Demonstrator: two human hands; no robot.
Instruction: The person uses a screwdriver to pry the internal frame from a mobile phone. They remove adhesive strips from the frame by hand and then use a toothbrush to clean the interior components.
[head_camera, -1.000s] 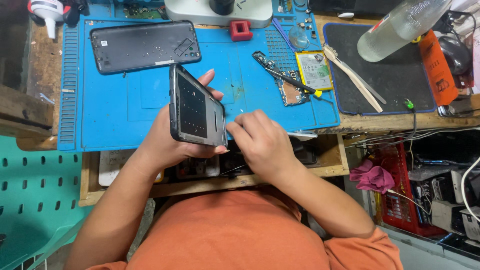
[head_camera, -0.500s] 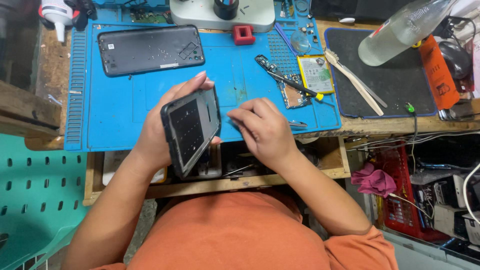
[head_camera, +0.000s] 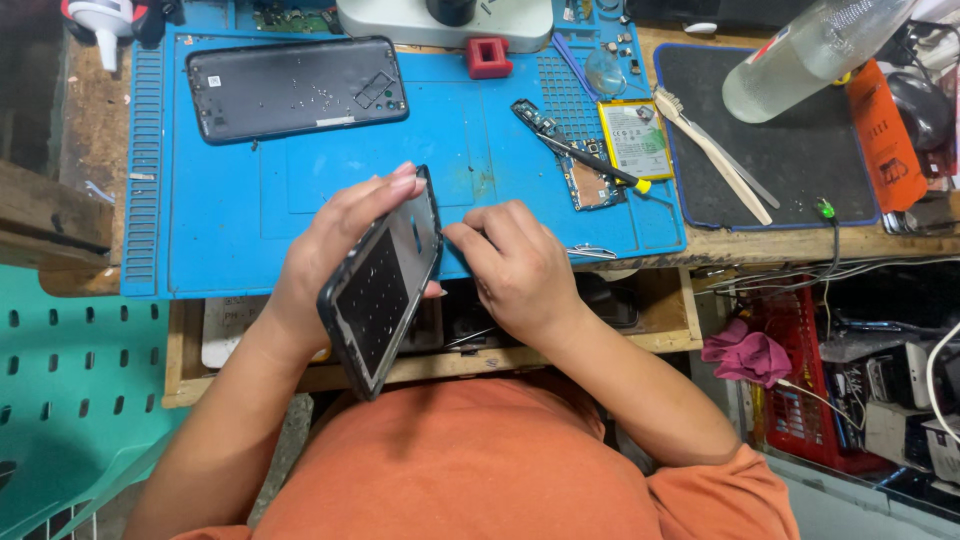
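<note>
closest to you, your left hand (head_camera: 320, 270) grips the opened phone frame (head_camera: 385, 285), fingers wrapped around its far edge and thumb behind, holding it tilted on its side above the near edge of the bench, its dark inner face turned toward your right. your right hand (head_camera: 515, 270) sits just beside the frame's upper edge, fingers curled together with the tips pinched right against the frame; whether something small sits between those tips, you cannot tell. below both hands runs an open wooden shelf (head_camera: 640, 335) under the bench top.

past your hands lies the blue work mat (head_camera: 240, 220). on its far left part rests a dark phone back cover (head_camera: 295, 88), lying flat with the inner side up, well apart from the frame you hold. to the right on the mat lie a circuit board (head_camera: 575, 170), a screwdriver with a yellow tip (head_camera: 595, 165) across it, and a flat battery (head_camera: 635, 138) just beside them. a small red block (head_camera: 489, 56) stands near the mat's far edge. farther right, a black mat (head_camera: 800, 170) carries a brush (head_camera: 710, 150), and a clear plastic bottle (head_camera: 810, 55) lies at its far edge.
</note>
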